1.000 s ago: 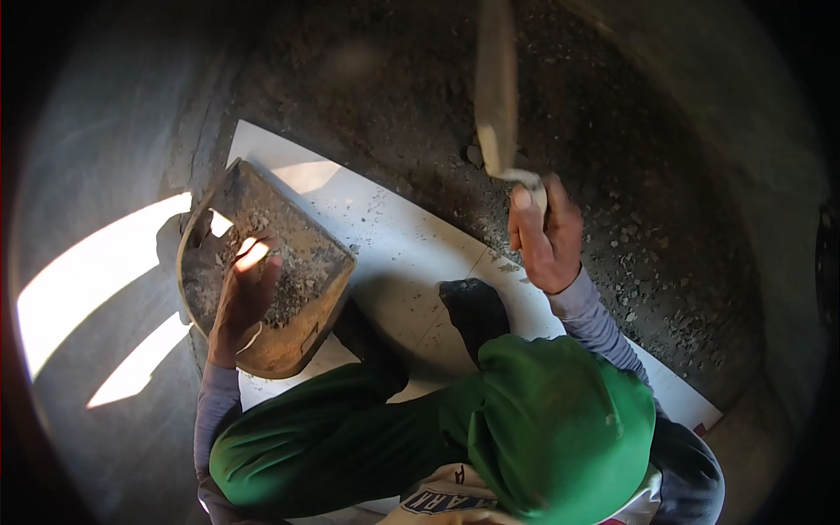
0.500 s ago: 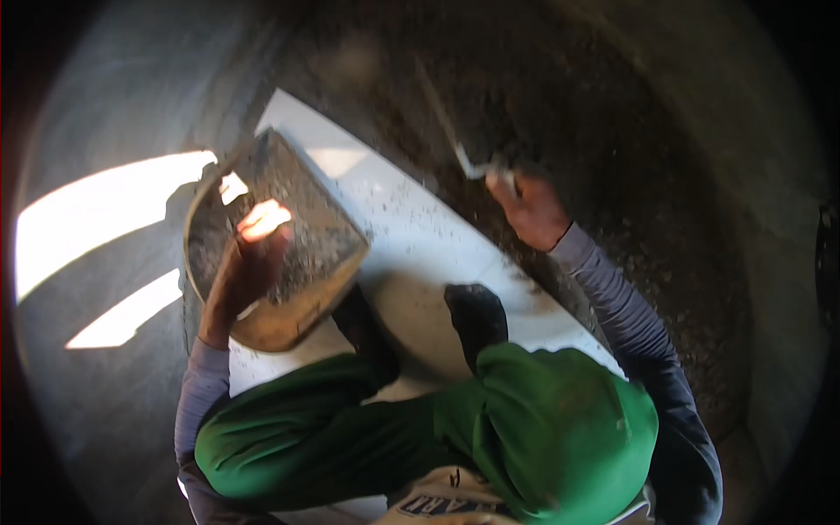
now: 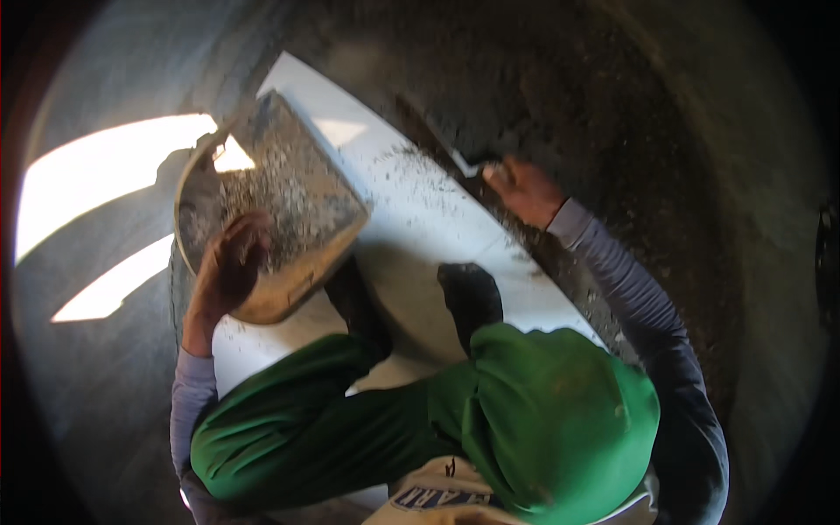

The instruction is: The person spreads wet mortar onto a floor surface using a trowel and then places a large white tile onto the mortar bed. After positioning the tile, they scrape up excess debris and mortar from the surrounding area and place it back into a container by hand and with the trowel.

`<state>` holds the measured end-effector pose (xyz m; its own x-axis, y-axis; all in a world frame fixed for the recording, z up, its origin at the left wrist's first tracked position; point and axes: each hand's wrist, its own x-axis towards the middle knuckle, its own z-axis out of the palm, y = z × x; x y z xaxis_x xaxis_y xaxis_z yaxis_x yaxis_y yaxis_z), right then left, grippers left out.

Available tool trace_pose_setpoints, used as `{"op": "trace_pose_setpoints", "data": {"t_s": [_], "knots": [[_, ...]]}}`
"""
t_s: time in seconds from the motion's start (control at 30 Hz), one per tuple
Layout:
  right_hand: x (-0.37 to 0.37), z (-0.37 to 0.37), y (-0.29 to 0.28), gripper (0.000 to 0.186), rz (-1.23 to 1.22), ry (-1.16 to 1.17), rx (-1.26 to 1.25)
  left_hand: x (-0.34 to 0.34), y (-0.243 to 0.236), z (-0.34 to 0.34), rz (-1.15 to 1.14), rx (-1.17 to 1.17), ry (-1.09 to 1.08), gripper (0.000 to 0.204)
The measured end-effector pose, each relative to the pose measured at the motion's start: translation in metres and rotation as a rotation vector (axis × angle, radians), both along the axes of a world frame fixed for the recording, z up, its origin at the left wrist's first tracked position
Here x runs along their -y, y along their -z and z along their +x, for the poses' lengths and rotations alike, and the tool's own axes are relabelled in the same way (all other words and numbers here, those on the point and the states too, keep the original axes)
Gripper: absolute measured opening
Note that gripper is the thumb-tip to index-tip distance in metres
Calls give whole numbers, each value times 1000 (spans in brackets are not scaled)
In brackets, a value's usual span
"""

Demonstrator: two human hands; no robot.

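With the clock face centred on the view, a worn brown pan [image 3: 302, 284] sits at ten o'clock, resting partly on a white board [image 3: 398, 227], and a broad spread of grey rubble [image 3: 293, 188] already lies in it. Loose crumbs remain strewn along the board's far edge, from twelve o'clock round towards three, and dark dirt [image 3: 604, 105] covers the ground beyond, so the loose stuff looks only partly gathered. The right hand [image 3: 529, 192], at two o'clock, is closed round the handle of a trowel [image 3: 429, 129], its thumb lying along the grip; the bent neck and narrow-looking blade point to eleven o'clock, close by the board's edge, though whether the blade touches the dirt I cannot tell. The left hand [image 3: 232, 262], at nine o'clock, is loosely spread with fingers a little curled over the pan's near side, pinching nothing visible; whether it touches rim or rubble is unclear
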<state>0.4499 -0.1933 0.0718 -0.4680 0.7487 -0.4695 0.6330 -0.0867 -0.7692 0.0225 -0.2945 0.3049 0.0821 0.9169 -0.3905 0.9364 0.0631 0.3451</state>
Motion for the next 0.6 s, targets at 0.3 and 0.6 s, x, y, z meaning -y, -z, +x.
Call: {"op": "trace_pose_setpoints", "data": {"t_s": [0.3, 0.6], "knots": [[33, 20, -26, 46, 129, 173, -66, 19, 5, -14, -43, 28, -24, 25], [33, 10, -4, 34, 225, 137, -112, 17, 10, -15, -112, 26, -22, 26]]}}
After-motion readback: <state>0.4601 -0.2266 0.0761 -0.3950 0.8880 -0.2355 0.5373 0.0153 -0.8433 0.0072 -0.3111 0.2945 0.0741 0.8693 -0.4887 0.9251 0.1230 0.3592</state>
